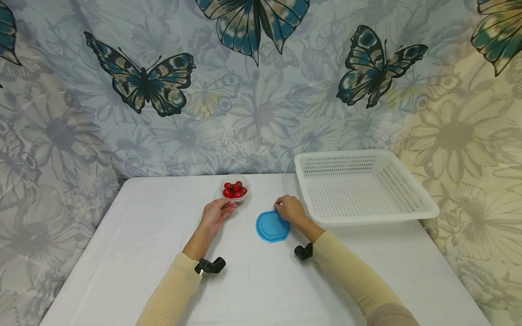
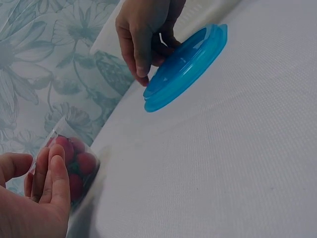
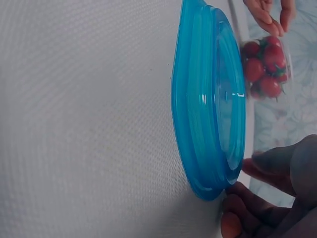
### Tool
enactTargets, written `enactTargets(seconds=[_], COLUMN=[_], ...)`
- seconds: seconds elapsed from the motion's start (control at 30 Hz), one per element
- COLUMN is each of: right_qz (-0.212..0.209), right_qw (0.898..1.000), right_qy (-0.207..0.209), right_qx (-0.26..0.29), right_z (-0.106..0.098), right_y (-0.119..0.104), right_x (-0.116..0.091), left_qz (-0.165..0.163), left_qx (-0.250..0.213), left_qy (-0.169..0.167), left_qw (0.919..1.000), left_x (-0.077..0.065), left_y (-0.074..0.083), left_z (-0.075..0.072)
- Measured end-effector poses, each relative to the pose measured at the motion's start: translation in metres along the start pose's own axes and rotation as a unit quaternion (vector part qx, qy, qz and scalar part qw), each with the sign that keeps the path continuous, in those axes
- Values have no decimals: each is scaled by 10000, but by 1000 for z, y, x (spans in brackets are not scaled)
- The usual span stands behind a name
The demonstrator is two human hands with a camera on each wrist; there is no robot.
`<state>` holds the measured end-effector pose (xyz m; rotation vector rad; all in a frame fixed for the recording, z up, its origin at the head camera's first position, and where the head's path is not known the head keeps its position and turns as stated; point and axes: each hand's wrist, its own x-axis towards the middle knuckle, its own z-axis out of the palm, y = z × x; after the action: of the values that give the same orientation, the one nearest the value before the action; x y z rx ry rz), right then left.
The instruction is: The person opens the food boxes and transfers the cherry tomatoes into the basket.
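A fabric backdrop [image 1: 261, 131] of pale grey-blue, turning yellowish at the right, hangs behind everything, printed with large flowers and bold butterflies [image 1: 143, 86] in teal, black and beige. In front of it stands a worktop [image 1: 253, 280] covered in white cloth. Near its far edge, a little left of the middle, sits a small clear container [image 1: 235, 177] holding red cherry tomatoes [image 1: 235, 190], some with green stems showing. The person's left hand [image 1: 216, 214] reaches to the near side of this container, palm turned inward and fingers extended, close together and gripping nothing; whether the fingertips touch the wall, I cannot tell. Nearer the person and to the right of the container is a translucent blue lid [image 1: 272, 227], roughly round with a stepped rim. The right hand [image 1: 290, 209] is at the lid's far right edge, its fingers bent and pinching the rim with the thumb; whether the lid lies flat or is slightly raised, I cannot tell. At the back right stands a wide white plastic basket [image 1: 346, 192] with slotted walls and a perforated bottom, its right end reaching past the worktop's edge. Both arms wear pale yellow sleeves [image 1: 169, 290], and a small black device [image 1: 210, 265] is strapped at the left wrist, with a matching black device [image 1: 303, 251] at the right wrist.
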<state>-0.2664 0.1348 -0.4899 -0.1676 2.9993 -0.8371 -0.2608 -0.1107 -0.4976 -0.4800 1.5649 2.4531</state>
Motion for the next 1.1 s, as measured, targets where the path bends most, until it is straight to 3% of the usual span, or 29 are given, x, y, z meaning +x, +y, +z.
enactTargets(seconds=[0.33, 0.6, 1.1], right_qz=[-155, -636, -850], right_qw=[9997, 9960, 9886], right_qy=[185, 491, 844], right_qx=[91, 392, 915], right_z=[-3, -13, -29], right_y=[-9, -33, -78], right_x=[3, 4, 23], left_qz=[15, 26, -47], left_qx=[13, -16, 109], left_qy=[-26, -12, -29], left_qw=[10000, 10000, 9999], left_x=[-1, 0, 0], left_y=[3, 3, 2], left_z=[2, 0, 1])
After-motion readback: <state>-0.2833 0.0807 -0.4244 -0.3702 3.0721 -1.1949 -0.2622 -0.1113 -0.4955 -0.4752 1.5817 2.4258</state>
